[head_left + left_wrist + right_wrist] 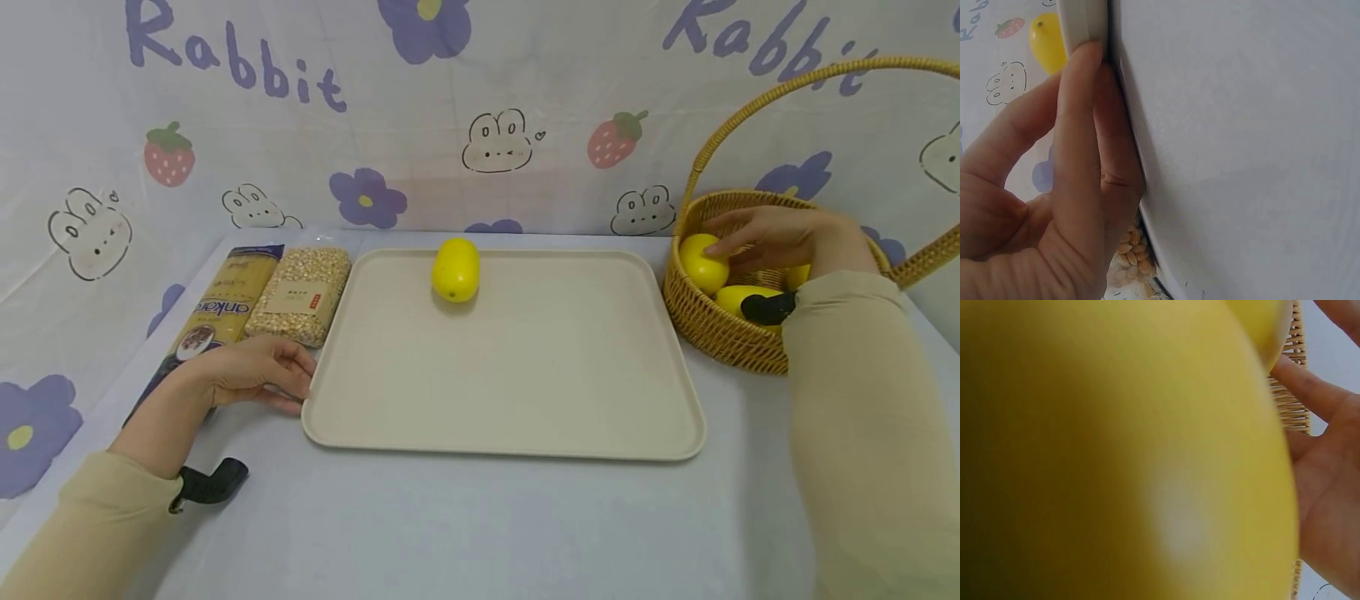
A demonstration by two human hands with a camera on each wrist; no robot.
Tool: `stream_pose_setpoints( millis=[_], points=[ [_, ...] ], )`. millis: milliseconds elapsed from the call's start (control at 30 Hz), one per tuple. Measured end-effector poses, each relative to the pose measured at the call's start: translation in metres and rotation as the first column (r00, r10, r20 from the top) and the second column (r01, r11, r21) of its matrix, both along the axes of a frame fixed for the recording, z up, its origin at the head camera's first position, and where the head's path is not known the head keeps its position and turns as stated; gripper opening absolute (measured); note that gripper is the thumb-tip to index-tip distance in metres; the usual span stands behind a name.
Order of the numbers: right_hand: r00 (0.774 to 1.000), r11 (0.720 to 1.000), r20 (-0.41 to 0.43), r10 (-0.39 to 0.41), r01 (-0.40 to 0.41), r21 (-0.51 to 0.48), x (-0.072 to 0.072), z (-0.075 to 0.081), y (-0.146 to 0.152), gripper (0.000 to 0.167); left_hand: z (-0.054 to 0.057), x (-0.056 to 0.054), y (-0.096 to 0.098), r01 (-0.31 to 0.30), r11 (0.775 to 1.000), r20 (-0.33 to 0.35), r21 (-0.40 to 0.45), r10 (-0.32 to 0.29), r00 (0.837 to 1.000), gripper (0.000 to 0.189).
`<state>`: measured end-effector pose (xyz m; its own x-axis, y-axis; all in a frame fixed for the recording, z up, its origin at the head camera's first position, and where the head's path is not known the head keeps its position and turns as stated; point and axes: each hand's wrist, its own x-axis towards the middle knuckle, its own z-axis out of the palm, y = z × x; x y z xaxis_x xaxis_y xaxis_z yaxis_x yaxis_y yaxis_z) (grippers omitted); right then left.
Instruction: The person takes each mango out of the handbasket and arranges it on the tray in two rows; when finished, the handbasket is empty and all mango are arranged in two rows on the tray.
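My left hand [258, 373] is at the left edge of the beige tray [495, 375]. In the left wrist view its curled fingers [1079, 125] pinch the tray's rim. A yellow, lemon-like fruit [456, 271] stands on the tray near its back edge. At the right, my right hand [780, 233] reaches into a wicker basket [720, 337]. Its spread fingertips touch a round yellow fruit [703, 263] inside. Another yellow fruit [742, 297] lies lower in the basket. One large yellow fruit [1147, 450] fills most of the right wrist view.
Left of the tray lie a bag of corn kernels [300, 283] and a pack of pasta [225, 296]. The basket's tall handle [705, 150] arches above my right hand. A printed cloth [420, 108] hangs behind the table.
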<state>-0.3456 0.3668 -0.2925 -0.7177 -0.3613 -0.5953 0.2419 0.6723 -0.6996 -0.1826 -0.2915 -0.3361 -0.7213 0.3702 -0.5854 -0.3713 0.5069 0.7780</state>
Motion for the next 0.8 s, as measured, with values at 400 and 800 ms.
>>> stream_pose_setpoints(
  millis=[400, 800],
  points=[
    [0.999, 0.999, 0.027, 0.042, -0.042, 0.022, 0.0039, 0.0000, -0.0050, 0.088, 0.0026, 0.0008, 0.0005, -0.005, 1.000, -0.004, -0.004, 0.005, 1.000, 0.034],
    [0.999, 1.000, -0.032, 0.008, -0.007, 0.010, 0.0057, 0.0008, -0.0041, 0.089, -0.0006, 0.0003, 0.0004, -0.006, 1.000, -0.001, -0.002, 0.006, 1.000, 0.035]
  ],
)
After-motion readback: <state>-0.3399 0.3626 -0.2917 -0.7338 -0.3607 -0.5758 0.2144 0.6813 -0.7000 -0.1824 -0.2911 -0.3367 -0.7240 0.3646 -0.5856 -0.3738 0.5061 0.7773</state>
